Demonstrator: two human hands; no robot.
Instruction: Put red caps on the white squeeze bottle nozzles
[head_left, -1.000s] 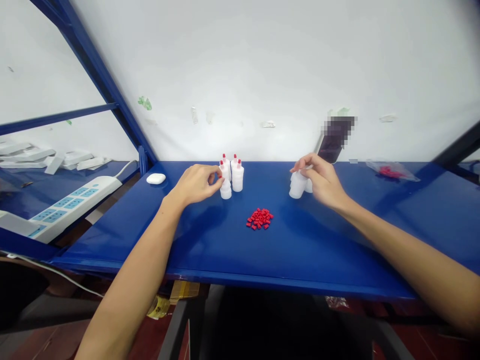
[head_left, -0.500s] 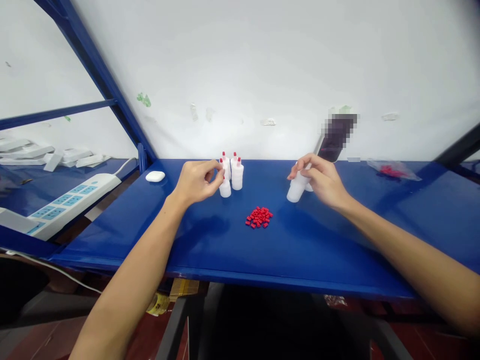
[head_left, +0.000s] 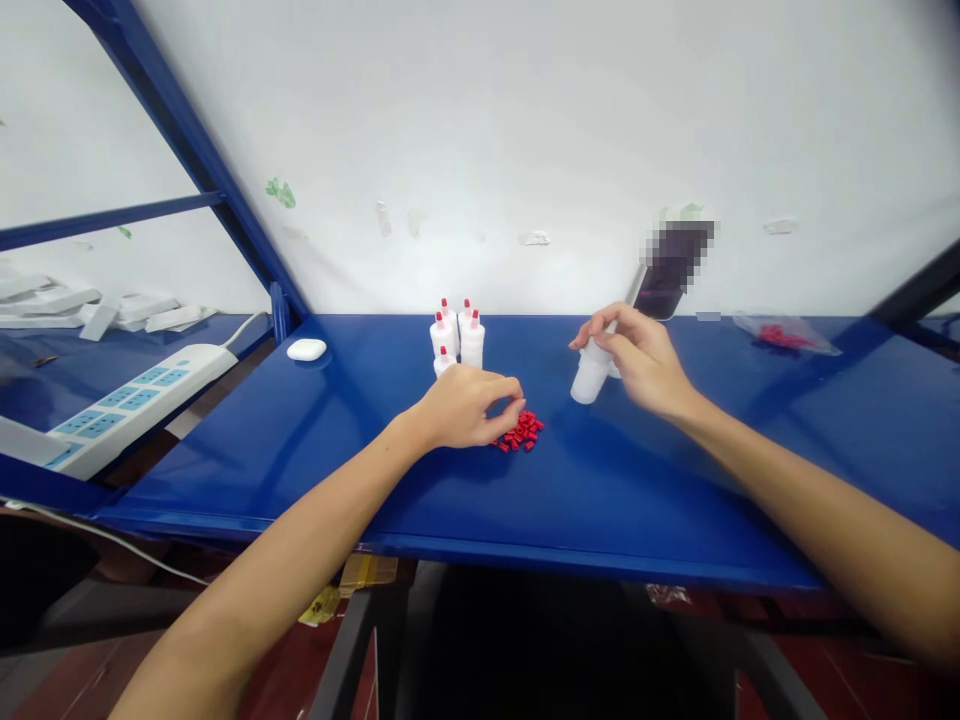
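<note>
My left hand reaches into a small heap of red caps in the middle of the blue table. Its fingertips are pinched together at the heap's left edge; what they hold is hidden. My right hand is closed round a white uncapped bottle, tilted and lifted slightly off the table. Behind my left hand stand several white bottles with red caps.
A white earbud case lies at the back left. A white power strip rests on the left shelf. A blurred dark phone leans on the wall. A clear bag of red caps lies at the back right.
My left hand left the capped bottles and moved right and nearer, down to the red cap heap. My right hand lifted the uncapped bottle a little and tilted it.
</note>
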